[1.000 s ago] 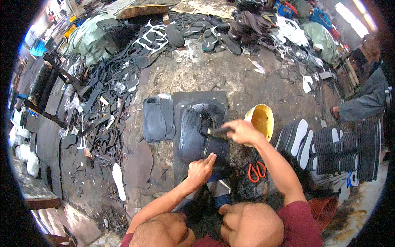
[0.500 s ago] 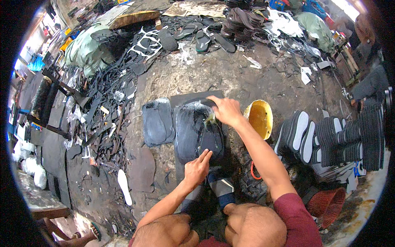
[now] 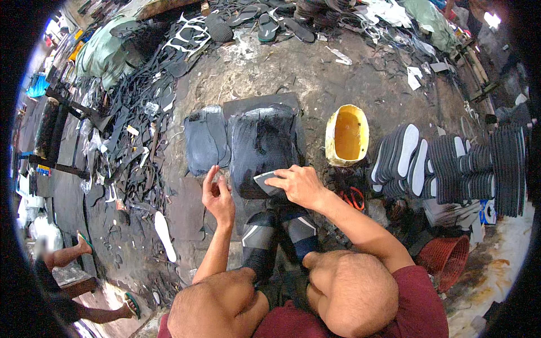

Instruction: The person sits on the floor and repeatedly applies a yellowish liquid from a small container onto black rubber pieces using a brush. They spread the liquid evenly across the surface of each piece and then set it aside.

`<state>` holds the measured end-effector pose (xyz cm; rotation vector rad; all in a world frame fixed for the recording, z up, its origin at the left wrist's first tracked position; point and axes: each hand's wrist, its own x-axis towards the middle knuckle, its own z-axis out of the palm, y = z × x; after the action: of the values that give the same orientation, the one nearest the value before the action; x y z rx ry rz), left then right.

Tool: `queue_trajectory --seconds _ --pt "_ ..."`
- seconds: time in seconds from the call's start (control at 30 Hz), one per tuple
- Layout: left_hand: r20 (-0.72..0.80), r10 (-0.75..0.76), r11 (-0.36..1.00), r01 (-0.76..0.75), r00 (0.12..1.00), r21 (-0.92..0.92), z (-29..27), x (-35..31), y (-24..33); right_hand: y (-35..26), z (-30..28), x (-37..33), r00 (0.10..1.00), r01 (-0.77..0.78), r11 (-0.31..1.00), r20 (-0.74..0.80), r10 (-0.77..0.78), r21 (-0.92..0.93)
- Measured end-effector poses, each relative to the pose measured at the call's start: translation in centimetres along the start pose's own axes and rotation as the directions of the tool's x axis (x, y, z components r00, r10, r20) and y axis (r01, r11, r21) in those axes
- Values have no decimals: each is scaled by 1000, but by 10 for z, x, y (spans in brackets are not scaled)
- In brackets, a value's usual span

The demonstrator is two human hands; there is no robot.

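A dark rubber sheet point(image 3: 264, 141) lies in front of my feet, its surface wet and shiny, with a whitish smear along the far edge. Near its close edge my right hand point(image 3: 301, 187) grips a flat grey spreader point(image 3: 266, 183), tilted against the sheet. My left hand point(image 3: 218, 197) is off the sheet, fingers loosely bent and apart, with nothing in it. Just beyond those fingers is a smaller stack of dark sheets point(image 3: 205, 141), with whitish streaks on top. To the right stands a cut-open yellow container point(image 3: 330, 143) with amber liquid inside.
Bundled dark soles point(image 3: 400, 163), some with white faces, stand at the right by a red basket point(image 3: 445, 262). Orange-handled scissors point(image 3: 354, 198) lie below the container. Rubber scraps point(image 3: 135, 135) cover the left floor. Another person's legs point(image 3: 67, 256) show at lower left.
My right hand has come from the sheet's far edge to its near edge, where the grey spreader now shows. My left hand has lifted off the sheet and moved left.
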<state>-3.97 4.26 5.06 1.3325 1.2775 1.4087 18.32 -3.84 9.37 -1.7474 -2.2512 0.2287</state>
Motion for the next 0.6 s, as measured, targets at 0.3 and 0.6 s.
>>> queue_trajectory --seconds 0.3,0.6 --pt "167 -4 974 -34 986 224 -11 -4 -11 -7 11 -51 989 132 989 -63 -136 -64" --pt "973 176 402 -913 147 66 34 52 38 27 -185 -16 742 71 538 -405 535 840"
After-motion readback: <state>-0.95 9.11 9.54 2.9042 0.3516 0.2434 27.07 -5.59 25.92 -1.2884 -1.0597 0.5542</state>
